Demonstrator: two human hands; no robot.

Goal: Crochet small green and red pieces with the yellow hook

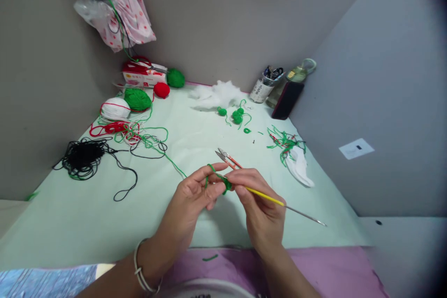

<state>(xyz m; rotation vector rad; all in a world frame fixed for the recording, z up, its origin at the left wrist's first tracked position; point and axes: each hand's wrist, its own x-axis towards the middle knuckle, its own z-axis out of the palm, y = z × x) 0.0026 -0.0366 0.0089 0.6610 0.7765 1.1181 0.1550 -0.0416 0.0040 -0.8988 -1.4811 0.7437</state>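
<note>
Pinching green crochet piece, left hand sits just this side of orange snips. Right hand grips yellow hook at the piece. Black yarn lies well left of snips.

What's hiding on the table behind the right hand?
Small snips with orange handles poke out past the right hand. You can see their blades and part of the handles; the hand covers what lies farther back.
</note>
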